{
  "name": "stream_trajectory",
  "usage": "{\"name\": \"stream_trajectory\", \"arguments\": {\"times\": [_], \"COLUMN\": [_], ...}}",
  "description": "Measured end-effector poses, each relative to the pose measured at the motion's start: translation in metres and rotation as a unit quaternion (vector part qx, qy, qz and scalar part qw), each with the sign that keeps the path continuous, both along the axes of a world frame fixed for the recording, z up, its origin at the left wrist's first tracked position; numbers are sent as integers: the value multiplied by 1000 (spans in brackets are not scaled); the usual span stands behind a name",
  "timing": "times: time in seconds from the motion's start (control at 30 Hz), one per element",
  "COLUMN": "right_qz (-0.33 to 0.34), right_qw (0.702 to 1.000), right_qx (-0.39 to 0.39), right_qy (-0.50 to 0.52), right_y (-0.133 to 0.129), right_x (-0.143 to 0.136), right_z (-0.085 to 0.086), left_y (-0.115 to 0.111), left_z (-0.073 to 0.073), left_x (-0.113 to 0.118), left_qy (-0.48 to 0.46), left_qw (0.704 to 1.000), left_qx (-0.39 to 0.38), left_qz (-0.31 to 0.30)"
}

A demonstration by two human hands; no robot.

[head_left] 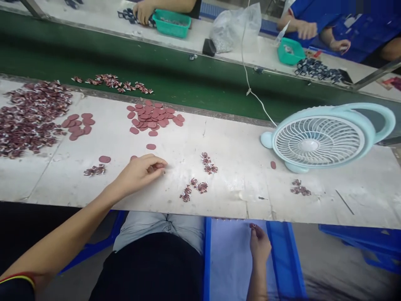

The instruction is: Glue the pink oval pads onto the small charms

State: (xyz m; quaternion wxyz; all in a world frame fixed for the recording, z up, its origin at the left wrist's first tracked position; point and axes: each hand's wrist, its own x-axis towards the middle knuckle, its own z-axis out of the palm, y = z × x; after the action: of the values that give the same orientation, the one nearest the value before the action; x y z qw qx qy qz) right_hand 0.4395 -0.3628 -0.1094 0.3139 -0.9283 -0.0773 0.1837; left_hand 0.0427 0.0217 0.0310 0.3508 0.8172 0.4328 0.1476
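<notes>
Over the white table, my left hand (140, 173) is closed, its thumb and fingers drawn together; whatever may be between them is hidden. Just behind it lie flat reddish oval discs (151, 146), and right of it small brown-and-white pieces (202, 187) lie in loose clusters. My right hand (260, 246) is below the table's front edge, above a blue tray (283, 255) with a pale lining. Its thumb and fingers pinch a small reddish-brown piece (252, 226) with a bit of white on it.
A large heap of brown-and-white pieces (34, 115) covers the table's left end. A pile of oval discs (152, 116) lies toward the back. A light-blue fan (319, 136) stands at right, near a thin dark rod (344, 202). Co-workers' hands (307, 30) show across the green gap.
</notes>
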Motion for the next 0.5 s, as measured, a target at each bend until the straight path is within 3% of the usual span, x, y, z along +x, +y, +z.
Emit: {"name": "stream_trajectory", "arguments": {"times": [0.2, 0.5], "right_qz": [33, 58], "right_qw": [997, 990], "right_qx": [-42, -121], "right_qy": [-48, -35], "right_y": [29, 28], "right_x": [-4, 7], "right_z": [-12, -26], "left_y": [-37, -57], "left_z": [-2, -5], "left_x": [-7, -12], "left_qy": [-106, -169], "left_qw": [985, 959], "left_qx": [-119, -206], "left_qz": [69, 100]}}
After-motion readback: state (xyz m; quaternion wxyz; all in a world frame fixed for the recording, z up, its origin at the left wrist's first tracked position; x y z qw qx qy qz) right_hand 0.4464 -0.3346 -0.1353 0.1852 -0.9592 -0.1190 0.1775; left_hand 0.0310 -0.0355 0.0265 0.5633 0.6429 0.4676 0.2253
